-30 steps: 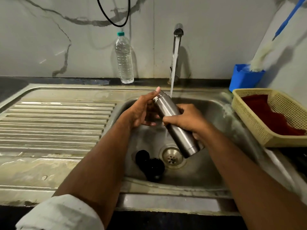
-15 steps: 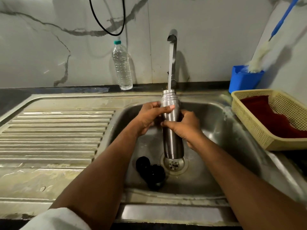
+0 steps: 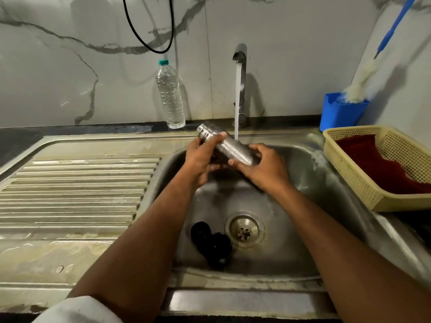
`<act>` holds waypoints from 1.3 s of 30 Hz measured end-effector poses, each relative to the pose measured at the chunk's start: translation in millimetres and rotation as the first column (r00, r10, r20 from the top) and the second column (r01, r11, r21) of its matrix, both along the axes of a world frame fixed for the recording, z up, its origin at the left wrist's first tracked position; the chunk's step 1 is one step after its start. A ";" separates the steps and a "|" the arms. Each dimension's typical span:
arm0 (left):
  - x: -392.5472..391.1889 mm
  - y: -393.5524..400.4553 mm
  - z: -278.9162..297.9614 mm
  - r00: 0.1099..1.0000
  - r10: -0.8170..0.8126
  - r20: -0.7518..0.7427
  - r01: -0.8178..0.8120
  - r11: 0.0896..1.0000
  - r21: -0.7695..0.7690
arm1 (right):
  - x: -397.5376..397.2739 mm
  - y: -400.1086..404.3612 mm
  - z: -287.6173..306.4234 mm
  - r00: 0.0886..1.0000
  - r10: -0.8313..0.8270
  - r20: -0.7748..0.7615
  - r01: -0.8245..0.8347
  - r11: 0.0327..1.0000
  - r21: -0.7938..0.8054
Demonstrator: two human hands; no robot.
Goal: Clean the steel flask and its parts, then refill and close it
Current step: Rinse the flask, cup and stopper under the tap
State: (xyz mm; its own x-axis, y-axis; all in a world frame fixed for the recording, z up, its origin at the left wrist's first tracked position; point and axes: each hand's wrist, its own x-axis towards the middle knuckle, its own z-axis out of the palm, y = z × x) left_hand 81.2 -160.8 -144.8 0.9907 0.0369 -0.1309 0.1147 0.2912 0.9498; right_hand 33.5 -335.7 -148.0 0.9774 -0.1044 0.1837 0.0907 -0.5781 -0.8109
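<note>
Both hands hold a steel flask (image 3: 229, 147) over the sink (image 3: 310, 173), tilted so its open neck points up and to the left. The left hand (image 3: 202, 157) grips the neck end, thumb curled over the top of the body and fingers wrapped beneath. The right hand (image 3: 261, 167) grips the base end, thumb lying along the near side and fingers curled round the far side. No brand, label or writing can be read on the flask.

Just behind the grip, water (image 3: 237, 101) runs from the tap (image 3: 241, 54) and falls onto the flask between the two hands. Below the grip, on the sink floor, lie two black flask parts (image 3: 211, 241), touching each other and just left of the drain (image 3: 244, 229).

Left of the grip lies the ribbed draining board (image 3: 77, 190). Behind and left of the grip stands a clear plastic bottle (image 3: 170, 94) with a green cap; no label text is legible. A black cable (image 3: 149, 31) loops on the marble wall (image 3: 291, 54) above it.

Right of the grip, a yellow basket (image 3: 349, 173) holds a dark red cloth (image 3: 384, 169). Behind the basket stands a blue holder (image 3: 341, 114) with a blue-handled brush (image 3: 363, 78) leaning in it. A white sleeve (image 3: 77, 310) shows at the lower left edge.
</note>
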 end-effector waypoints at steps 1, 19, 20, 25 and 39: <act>0.6 2.3 1.9 1.000 0.021 -0.018 -0.023 0.997 -0.069 | -0.3 -5.2 1.4 0.999 -0.028 -0.037 0.028 1.000 0.001; 5.9 23.4 -10.6 0.998 0.022 -0.052 -0.007 0.963 0.268 | 30.2 -13.7 68.0 0.996 -0.030 0.086 0.019 0.993 0.118; 4.7 21.7 -12.3 0.999 -0.053 -0.007 0.052 0.940 0.337 | 31.5 -12.4 74.7 0.997 0.016 0.081 -0.018 1.000 0.025; 1.4 2.8 -26.3 0.940 -0.342 0.021 0.262 0.759 0.596 | 41.5 3.5 92.0 0.988 0.149 0.044 -0.146 0.986 -0.079; -5.8 -10.9 -21.1 0.894 -0.437 -0.101 0.449 0.869 0.207 | 51.3 28.8 90.9 0.989 0.144 0.035 -0.138 0.802 0.581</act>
State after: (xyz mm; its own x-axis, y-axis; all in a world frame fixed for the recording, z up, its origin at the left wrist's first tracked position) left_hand 75.4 -171.8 -165.9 0.9021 -0.3710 -0.2203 0.2312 -0.0156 0.9728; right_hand 84.8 -306.8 -57.1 0.9912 -0.0490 0.1230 0.1241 0.0191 -0.9921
